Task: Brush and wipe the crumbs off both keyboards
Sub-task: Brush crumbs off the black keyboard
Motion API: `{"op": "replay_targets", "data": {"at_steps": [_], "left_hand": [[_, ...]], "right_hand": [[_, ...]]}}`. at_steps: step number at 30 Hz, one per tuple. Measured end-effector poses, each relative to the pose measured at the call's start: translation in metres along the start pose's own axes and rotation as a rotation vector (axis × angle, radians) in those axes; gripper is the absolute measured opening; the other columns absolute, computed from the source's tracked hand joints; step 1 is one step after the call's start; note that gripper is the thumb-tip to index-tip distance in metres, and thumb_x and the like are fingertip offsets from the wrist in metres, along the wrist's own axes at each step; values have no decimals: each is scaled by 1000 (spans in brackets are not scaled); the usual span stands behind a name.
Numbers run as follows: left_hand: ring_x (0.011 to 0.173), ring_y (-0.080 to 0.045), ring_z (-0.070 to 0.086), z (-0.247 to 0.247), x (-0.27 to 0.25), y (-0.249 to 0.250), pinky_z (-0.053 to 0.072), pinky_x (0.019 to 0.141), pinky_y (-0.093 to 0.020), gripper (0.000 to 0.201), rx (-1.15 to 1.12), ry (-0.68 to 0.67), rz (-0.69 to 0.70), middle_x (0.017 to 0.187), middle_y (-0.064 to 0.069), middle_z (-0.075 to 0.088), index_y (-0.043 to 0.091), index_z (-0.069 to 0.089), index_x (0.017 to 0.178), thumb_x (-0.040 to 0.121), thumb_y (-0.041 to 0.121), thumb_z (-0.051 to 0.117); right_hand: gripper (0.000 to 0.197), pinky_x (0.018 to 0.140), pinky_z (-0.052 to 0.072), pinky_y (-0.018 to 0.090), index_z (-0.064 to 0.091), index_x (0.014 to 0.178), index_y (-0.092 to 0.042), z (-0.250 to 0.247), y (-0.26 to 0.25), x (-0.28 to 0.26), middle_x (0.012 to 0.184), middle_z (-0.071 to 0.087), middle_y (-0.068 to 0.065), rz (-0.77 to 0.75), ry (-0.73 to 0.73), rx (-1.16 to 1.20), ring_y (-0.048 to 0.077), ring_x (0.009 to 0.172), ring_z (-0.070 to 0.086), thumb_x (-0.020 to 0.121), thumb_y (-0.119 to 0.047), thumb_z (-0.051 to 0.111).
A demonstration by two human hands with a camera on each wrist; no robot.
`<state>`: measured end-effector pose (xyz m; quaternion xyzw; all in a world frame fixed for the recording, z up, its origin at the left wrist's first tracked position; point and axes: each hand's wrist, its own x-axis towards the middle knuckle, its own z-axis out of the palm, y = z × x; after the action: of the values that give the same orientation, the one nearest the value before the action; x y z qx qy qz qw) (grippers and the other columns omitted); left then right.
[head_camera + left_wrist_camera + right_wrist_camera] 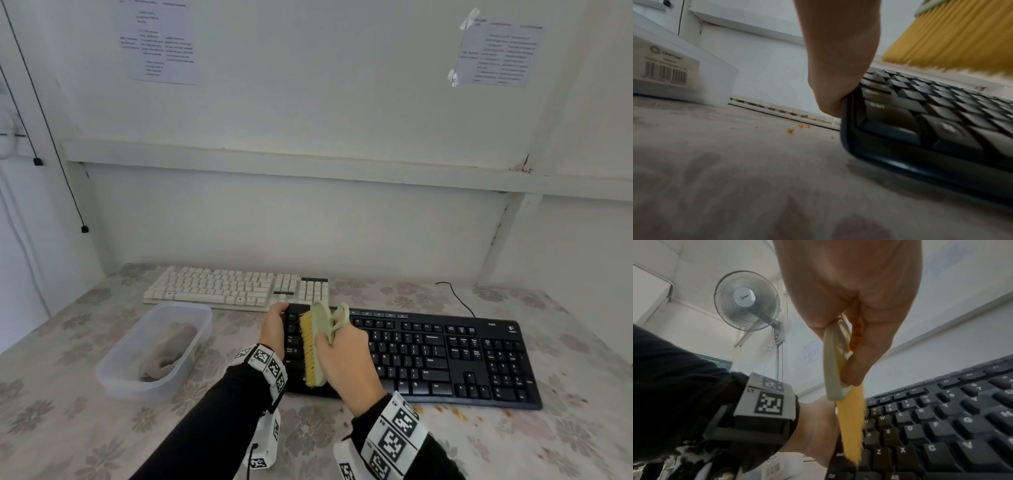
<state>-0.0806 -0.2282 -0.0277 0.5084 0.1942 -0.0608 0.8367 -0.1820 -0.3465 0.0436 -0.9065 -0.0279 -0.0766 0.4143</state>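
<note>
My right hand (346, 356) grips the brush (313, 346) over the black keyboard (445, 356), while my left hand (274, 325) grips its left edge.

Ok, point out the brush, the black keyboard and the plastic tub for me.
brush (317, 342), head view, on its pale green back.
black keyboard (445, 359), head view, on the middle keys.
plastic tub (113, 368), head view, on its near-left rim.

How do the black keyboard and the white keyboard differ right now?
The black keyboard lies nearer; the white keyboard sits behind, by the wall. The left hand grips the black one and the brush is at its keys; the white one is untouched. Both lie flat.
</note>
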Motion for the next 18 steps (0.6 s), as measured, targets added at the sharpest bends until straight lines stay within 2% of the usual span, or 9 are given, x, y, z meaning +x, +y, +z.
{"op": "replay_targets", "data": {"at_steps": [2,5,7,9,12,14,16,18], "left_hand": [[51,-22,55,0,-3,1,45,55,-26,35,1,-11,-19,59,-6,59,11,62,71,90,35,47],[51,-20,55,-1,-8,6,45,55,-26,33,2,-30,-24,59,-5,58,11,61,71,92,31,45],[50,-18,54,-2,-10,8,43,55,-26,33,12,-49,-32,59,-4,55,12,58,70,93,30,44],[55,-20,54,-3,-11,9,43,57,-27,32,30,-44,-34,63,-5,56,11,58,72,94,30,43],[62,-23,58,-3,-9,8,47,62,-30,33,41,-38,-17,70,-9,62,7,63,78,93,28,44],[61,-23,60,-2,-9,8,48,63,-31,33,40,-36,-9,67,-9,65,6,64,78,93,28,44],[60,-23,60,-2,-8,8,48,63,-31,33,39,-36,-3,64,-9,64,6,64,78,93,27,44],[57,-23,60,-4,-8,9,49,60,-30,33,33,-53,-15,62,-8,63,8,63,76,93,27,43]], "right_hand": [[17,36,34,13,52,96,-6,6,-1,8,64,49,-5,-4,39,3,3,46,45,94,-22,47],[23,36,36,12,54,107,-5,13,-7,17,75,57,1,-15,71,13,4,50,49,94,-22,48],[24,36,36,11,53,111,-4,16,-9,19,78,56,2,-3,57,-1,3,51,48,94,-20,48],[24,37,36,11,52,113,-4,18,-9,16,71,51,-4,10,32,-25,1,52,47,93,-17,47],[22,43,35,11,49,114,-11,23,-5,7,75,52,-4,35,-32,-47,5,57,51,93,-17,46],[15,42,33,11,49,107,-14,25,-3,-2,73,50,-5,42,-73,-57,3,55,47,93,-18,45],[2,40,32,11,46,90,-17,25,-1,-10,71,47,-5,68,-126,-77,3,53,43,92,-16,44],[18,41,30,13,39,74,-22,26,1,-17,71,47,-4,98,-188,-101,4,52,41,89,-14,43]]}}
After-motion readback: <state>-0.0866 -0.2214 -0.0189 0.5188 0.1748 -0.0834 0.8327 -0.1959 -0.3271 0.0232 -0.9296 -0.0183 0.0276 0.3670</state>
